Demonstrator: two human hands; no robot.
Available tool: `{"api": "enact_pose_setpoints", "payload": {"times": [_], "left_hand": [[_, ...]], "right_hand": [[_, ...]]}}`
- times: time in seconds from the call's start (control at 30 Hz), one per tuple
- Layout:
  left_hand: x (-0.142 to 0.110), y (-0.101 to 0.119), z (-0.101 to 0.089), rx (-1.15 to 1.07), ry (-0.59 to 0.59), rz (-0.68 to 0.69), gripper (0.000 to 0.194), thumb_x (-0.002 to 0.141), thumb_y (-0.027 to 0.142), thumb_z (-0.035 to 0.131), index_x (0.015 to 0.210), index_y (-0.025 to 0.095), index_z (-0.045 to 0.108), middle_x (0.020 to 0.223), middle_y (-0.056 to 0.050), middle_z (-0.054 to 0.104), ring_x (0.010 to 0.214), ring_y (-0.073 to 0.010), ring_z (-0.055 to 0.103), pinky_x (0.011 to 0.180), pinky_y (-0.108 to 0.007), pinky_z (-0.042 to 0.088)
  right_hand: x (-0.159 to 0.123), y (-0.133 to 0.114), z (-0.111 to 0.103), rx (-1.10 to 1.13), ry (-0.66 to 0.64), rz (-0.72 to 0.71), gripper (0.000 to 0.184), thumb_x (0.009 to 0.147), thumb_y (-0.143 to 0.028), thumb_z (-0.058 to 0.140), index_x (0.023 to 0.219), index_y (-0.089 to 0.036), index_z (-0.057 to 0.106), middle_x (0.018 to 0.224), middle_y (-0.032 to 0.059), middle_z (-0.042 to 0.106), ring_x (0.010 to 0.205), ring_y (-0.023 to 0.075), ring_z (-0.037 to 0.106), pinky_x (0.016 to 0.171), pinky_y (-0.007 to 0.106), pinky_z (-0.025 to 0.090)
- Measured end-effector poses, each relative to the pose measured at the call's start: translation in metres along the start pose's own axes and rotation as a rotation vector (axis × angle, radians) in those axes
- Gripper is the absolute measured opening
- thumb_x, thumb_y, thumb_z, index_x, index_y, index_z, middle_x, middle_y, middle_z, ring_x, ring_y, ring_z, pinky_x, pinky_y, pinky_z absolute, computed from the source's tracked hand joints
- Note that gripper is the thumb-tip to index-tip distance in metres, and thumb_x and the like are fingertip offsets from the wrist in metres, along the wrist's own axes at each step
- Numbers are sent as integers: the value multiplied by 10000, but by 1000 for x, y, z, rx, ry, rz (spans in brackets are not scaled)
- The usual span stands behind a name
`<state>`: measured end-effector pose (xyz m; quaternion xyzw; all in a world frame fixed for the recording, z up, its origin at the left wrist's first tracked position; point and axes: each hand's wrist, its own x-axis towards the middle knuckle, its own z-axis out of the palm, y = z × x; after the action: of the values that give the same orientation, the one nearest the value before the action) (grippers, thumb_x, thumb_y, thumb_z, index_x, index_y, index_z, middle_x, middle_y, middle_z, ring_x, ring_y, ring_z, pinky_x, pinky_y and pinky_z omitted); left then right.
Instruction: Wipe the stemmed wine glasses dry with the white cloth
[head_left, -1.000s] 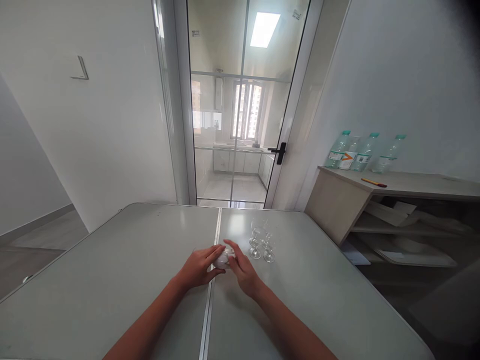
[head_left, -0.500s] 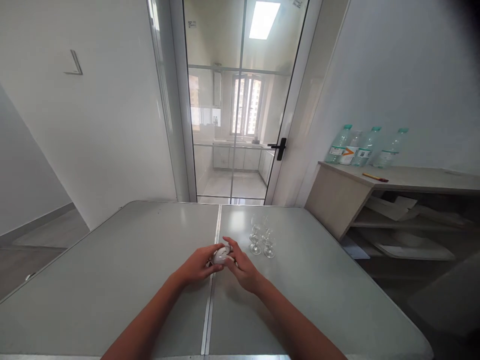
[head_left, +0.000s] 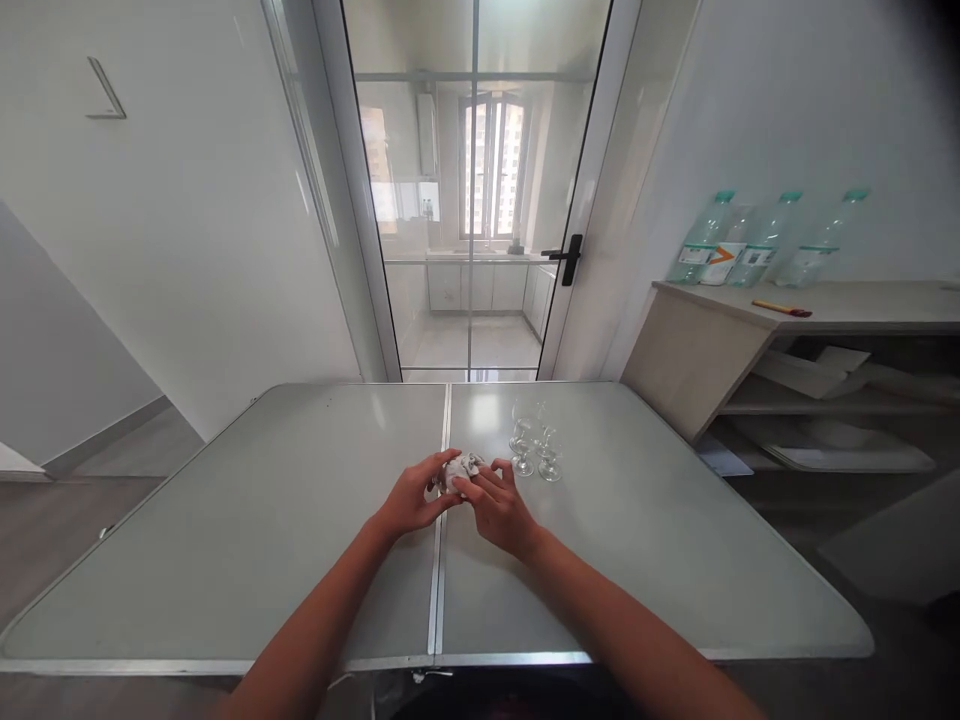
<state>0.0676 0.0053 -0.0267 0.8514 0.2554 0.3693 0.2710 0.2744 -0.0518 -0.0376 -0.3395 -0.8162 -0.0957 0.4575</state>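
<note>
My left hand (head_left: pixel 414 494) is closed around what looks like a clear stemmed glass, largely hidden by its fingers. A crumpled white cloth (head_left: pixel 463 468), possibly tissue, bunches up at the glass between both hands. My right hand (head_left: pixel 498 508) pinches that cloth, its fingers bent and pressed against it. Both hands meet over the metal seam of the grey table (head_left: pixel 315 560). Just beyond the right hand, several clear stemmed glasses (head_left: pixel 551 455) stand upright, grouped closely.
A wooden shelf unit (head_left: pixel 682 360) borders the table's right side. On it are several plastic bottles (head_left: pixel 761 245) and a thin yellow-red object (head_left: pixel 781 308). A glass door (head_left: pixel 480 230) with a black handle (head_left: pixel 571 260) stands beyond the far table edge.
The view has tilted down, bringing the table's near edge into sight. The white cloth has gone from a smooth rounded shape to a crumpled one as the right fingers turn and curl more.
</note>
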Motion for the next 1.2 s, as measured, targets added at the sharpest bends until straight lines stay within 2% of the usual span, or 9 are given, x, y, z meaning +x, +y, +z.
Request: {"api": "enact_pose_setpoints", "payload": {"times": [0.13,0.33,0.4,0.57,0.7,0.8,0.97,1.1,1.2], "left_hand": [[-1,-4,7,-22,-4,-10,652,908,448,678,1484,212,481,1073,-71,692,751,-151,553,718,-295,485],[-4,-17,9,-7,-7,-14,595,918,522,645,1396,183,540,898,-56,670,731,-174,570,713,-313,495],[-5,-19,9,-6,6,-35,563,921,511,652,1364,180,546,877,-56,667,722,-176,570,708,-315,493],[-6,-19,8,-131,53,-76,607,916,400,715,1422,246,415,1253,-129,670,803,-161,623,782,-335,520],[-8,-22,11,-251,71,-32,663,863,437,781,1396,267,425,1370,-163,587,864,-172,664,794,-343,536],[-8,-24,15,-356,131,6,644,878,507,743,1401,277,446,1431,-171,457,906,-189,689,826,-378,564],[-5,-24,17,-249,188,-118,619,919,561,656,1432,258,486,1332,-143,441,1092,-257,597,852,-383,577],[-2,-22,12,-248,99,-176,542,970,599,536,1357,224,585,1243,-142,496,1047,-254,543,769,-341,557],[-1,-23,10,-247,50,-126,524,975,629,497,1217,200,678,1132,-126,537,968,-235,536,796,-351,528]], "right_hand": [[-4,0,0,234,23,201,193,1007,-228,531,1138,-283,660,927,39,755,909,248,706,930,470,383],[-3,-4,-13,683,213,563,308,1016,-349,570,1320,-298,576,1077,53,761,1017,258,713,956,455,509],[-1,-4,-20,639,341,574,336,1020,-316,577,1354,-293,550,1058,39,776,1024,251,720,1020,472,482],[6,-4,-26,380,669,594,169,1051,-311,509,1131,-264,650,1166,71,735,1144,260,668,1000,462,489],[9,-12,-16,390,533,1007,250,1043,-449,508,1088,-230,621,1007,61,704,897,232,677,776,360,523],[10,-20,-5,636,384,1225,262,1012,-504,555,1051,-245,571,934,30,667,775,202,627,682,320,496],[10,-26,5,1196,257,1124,198,1039,-459,500,961,-278,492,1228,55,662,1012,239,635,836,389,518],[6,-24,3,1193,257,1078,191,1045,-456,473,950,-292,452,1472,67,566,1268,303,549,916,471,496],[6,-22,4,1241,252,1131,185,1043,-453,473,956,-290,464,1386,82,606,1167,300,594,858,455,508]]}}
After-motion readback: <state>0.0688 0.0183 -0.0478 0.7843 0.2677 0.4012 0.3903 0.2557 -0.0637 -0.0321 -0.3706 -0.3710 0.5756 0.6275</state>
